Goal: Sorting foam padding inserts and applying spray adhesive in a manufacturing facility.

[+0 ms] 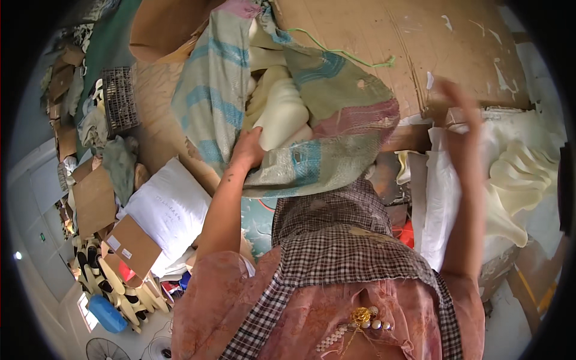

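Observation:
A woven sack, grey-green with blue and dull red stripes, lies open in front of me. Inside it is a stack of smooth, cream-coloured moulded pieces, curved and nested together; their exact kind is unclear. My left hand is at the sack's mouth, closed at the near left edge of the stack, with some fingers hidden. Off to the right, my right hand is raised and smeared by motion, apart from the sack. More cream moulded pieces lie fanned out on the right, beyond my right forearm.
Flattened cardboard lies beyond the sack, with a green cord across it. On the left are a dark plastic basket, a stuffed white bag and cardboard boxes. A white-wrapped bundle stands beside my right forearm.

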Demonstrator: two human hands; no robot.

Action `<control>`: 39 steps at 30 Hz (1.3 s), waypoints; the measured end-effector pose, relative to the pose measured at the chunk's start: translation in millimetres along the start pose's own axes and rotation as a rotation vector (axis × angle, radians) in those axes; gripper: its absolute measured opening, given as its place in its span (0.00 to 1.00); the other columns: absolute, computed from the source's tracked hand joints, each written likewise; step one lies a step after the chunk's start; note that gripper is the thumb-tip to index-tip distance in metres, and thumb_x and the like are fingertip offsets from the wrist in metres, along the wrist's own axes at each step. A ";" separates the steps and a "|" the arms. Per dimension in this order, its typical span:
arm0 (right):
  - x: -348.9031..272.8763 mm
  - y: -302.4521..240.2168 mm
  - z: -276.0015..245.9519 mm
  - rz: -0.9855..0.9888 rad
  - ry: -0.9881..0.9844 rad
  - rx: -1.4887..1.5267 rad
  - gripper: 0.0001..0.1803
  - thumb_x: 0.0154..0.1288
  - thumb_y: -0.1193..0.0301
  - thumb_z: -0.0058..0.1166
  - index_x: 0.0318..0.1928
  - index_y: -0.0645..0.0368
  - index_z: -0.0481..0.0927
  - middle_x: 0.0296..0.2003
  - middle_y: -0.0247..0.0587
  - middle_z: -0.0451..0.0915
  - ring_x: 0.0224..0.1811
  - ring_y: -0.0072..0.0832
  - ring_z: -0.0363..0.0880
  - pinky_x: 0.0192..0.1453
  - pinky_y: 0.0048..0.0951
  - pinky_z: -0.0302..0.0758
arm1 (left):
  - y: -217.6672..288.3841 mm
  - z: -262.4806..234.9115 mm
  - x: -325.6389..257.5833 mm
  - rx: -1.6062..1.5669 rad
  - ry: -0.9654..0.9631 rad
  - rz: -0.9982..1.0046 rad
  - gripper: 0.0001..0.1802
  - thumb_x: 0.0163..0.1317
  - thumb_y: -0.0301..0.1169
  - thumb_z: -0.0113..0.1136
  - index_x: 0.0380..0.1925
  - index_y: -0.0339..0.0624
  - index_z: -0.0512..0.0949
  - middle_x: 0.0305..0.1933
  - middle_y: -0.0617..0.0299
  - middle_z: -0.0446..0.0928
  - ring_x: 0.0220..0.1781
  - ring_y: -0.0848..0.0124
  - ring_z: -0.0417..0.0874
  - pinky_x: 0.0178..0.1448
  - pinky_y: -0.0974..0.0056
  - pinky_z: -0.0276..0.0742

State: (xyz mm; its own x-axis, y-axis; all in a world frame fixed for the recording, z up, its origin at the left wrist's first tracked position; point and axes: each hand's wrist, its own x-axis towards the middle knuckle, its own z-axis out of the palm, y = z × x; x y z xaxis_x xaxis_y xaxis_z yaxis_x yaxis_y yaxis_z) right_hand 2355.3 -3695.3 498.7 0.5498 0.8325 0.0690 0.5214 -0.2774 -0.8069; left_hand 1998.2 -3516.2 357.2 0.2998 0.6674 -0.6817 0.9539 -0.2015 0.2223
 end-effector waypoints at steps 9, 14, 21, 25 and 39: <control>-101.5 -66.3 250.9 -0.395 -1.483 0.053 0.13 0.50 0.72 0.43 0.30 0.66 0.79 0.36 0.54 0.79 0.40 0.45 0.78 0.44 0.43 0.72 | 10.7 -76.5 40.7 -0.115 -0.371 0.122 0.49 0.27 0.43 0.72 0.53 0.30 0.68 0.49 0.48 0.75 0.48 0.62 0.77 0.53 0.68 0.69; -110.9 -79.9 284.9 -0.736 -1.204 0.042 0.13 0.49 0.72 0.44 0.32 0.65 0.79 0.35 0.51 0.78 0.40 0.47 0.77 0.44 0.41 0.73 | 15.3 -81.5 56.4 -0.093 -0.472 0.076 0.50 0.29 0.43 0.72 0.56 0.31 0.64 0.50 0.48 0.74 0.49 0.61 0.76 0.52 0.67 0.70; -52.7 -41.6 240.8 -0.272 -0.224 -0.004 0.13 0.45 0.71 0.57 0.33 0.60 0.71 0.31 0.47 0.72 0.34 0.45 0.70 0.39 0.41 0.69 | 60.6 -126.5 45.5 -0.559 -0.519 0.131 0.33 0.45 0.60 0.61 0.32 0.37 0.78 0.27 0.61 0.77 0.27 0.72 0.76 0.31 0.71 0.70; -9.5 -21.9 183.0 -0.186 0.035 -0.259 0.20 0.39 0.67 0.65 0.31 0.59 0.69 0.29 0.45 0.70 0.35 0.44 0.68 0.39 0.40 0.68 | 59.6 -99.3 33.1 -1.004 -0.734 0.134 0.32 0.53 0.54 0.54 0.53 0.48 0.67 0.41 0.61 0.75 0.36 0.73 0.74 0.40 0.69 0.68; 37.1 97.3 174.8 0.831 0.462 0.409 0.38 0.43 0.54 0.68 0.46 0.70 0.66 0.39 0.47 0.70 0.39 0.31 0.71 0.41 0.30 0.72 | 142.8 -21.0 54.4 0.038 0.491 0.559 0.33 0.32 0.47 0.72 0.41 0.46 0.74 0.41 0.57 0.65 0.48 0.58 0.64 0.53 0.56 0.60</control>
State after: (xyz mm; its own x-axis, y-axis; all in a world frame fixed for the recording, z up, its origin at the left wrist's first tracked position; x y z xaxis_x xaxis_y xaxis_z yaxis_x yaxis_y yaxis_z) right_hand 2312.3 -3607.6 320.2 0.8767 0.1640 -0.4522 -0.3511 -0.4245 -0.8346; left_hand 2150.5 -3493.6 366.5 0.7098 0.6996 -0.0818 0.6627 -0.6238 0.4144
